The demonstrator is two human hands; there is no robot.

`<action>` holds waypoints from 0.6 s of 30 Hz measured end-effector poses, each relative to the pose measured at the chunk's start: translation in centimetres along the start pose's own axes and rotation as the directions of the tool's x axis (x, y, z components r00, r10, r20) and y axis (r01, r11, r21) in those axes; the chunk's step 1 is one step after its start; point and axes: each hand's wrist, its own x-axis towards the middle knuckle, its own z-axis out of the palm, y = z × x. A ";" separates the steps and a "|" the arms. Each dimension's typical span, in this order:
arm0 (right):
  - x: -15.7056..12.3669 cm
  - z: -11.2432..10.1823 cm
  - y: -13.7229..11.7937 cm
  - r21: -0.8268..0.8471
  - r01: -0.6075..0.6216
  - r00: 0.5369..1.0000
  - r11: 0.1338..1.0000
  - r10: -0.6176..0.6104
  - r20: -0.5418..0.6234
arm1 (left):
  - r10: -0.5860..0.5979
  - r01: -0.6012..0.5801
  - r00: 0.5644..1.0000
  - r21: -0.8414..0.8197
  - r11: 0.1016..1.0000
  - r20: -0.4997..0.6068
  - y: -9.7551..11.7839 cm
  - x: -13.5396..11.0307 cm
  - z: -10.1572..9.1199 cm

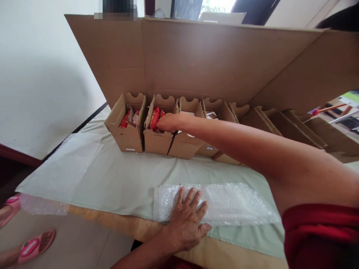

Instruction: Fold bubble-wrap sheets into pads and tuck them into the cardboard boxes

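Observation:
My left hand (189, 220) lies flat, fingers spread, on a folded sheet of bubble wrap (232, 201) near the table's front edge. My right hand (168, 122) reaches into the second cardboard bin from the left (158, 144). It is beside a shiny red packet (155, 118); its fingertips are hidden in the bin, so I cannot see whether they grip anything. More red packets (126, 118) sit in the leftmost bin (127, 138). The third bin (186, 146), under my right wrist, and the fourth (224, 112) hold white items, partly covered by my forearm.
Further cardboard bins (294, 129) continue the row to the right. A tall cardboard panel (202, 59) stands behind them. Another sheet of bubble wrap (70, 157) hangs over the table's left end. A person's foot in a pink sandal (35, 244) is on the floor at left.

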 end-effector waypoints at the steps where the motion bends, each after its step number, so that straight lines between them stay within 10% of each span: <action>1: -0.2 0.2 -0.1 -0.001 0.007 1.000 1.000 -0.007 0.021 | 0.001 -0.001 1.000 -0.007 1.000 -0.002 0.0 0.0 0.0; 6: -2.3 -4.1 0.0 -0.078 -0.001 0.999 0.997 0.005 0.051 | 0.001 -0.001 1.000 -0.029 1.000 -0.027 -0.1 0.0 0.5; 10: -8.6 -10.3 1.9 -0.014 -0.082 0.957 0.997 0.074 -0.282 | 0.020 -0.035 0.988 -0.094 0.995 -0.156 -0.3 -0.1 1.4; 13: -16.5 -11.1 2.1 0.039 -0.022 0.878 0.999 0.038 -0.477 | -0.058 -0.096 0.912 -0.350 0.932 -0.406 -0.1 -0.7 1.2; 15: -21.9 -8.7 0.9 -0.027 0.052 0.804 0.998 -0.058 -0.591 | -0.210 -0.211 0.852 -0.682 0.700 -0.479 0.4 -1.4 0.1; 18: -28.4 -2.2 -2.3 -0.132 0.104 0.719 0.986 -0.166 -0.675 | -0.309 -0.274 0.916 -0.961 -0.019 -0.255 1.4 -2.3 -2.3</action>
